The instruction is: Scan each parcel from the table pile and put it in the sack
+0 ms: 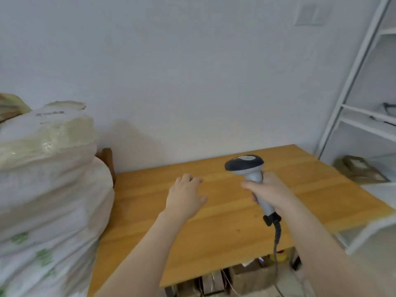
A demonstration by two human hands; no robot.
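Right hand (270,190) is wrapped round the smooth grey handle of the scanner (246,164). Its rounded dark head sits over the middle of the table (214,236), with a braided cable (277,232) hanging off the butt. Left hand (184,195) floats over the table too, fingers loose, holding nothing. Tabletop's honey-coloured wood planks. Bulging white crinkly sacks (53,189) are stacked at its left end.

Table (225,211) smooth wood; scanner (246,166) matt plastic; sacks (49,189) woven plastic.

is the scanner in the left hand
No, the right hand grips the scanner by its handle, while the left hand is open over the table, holding nothing.
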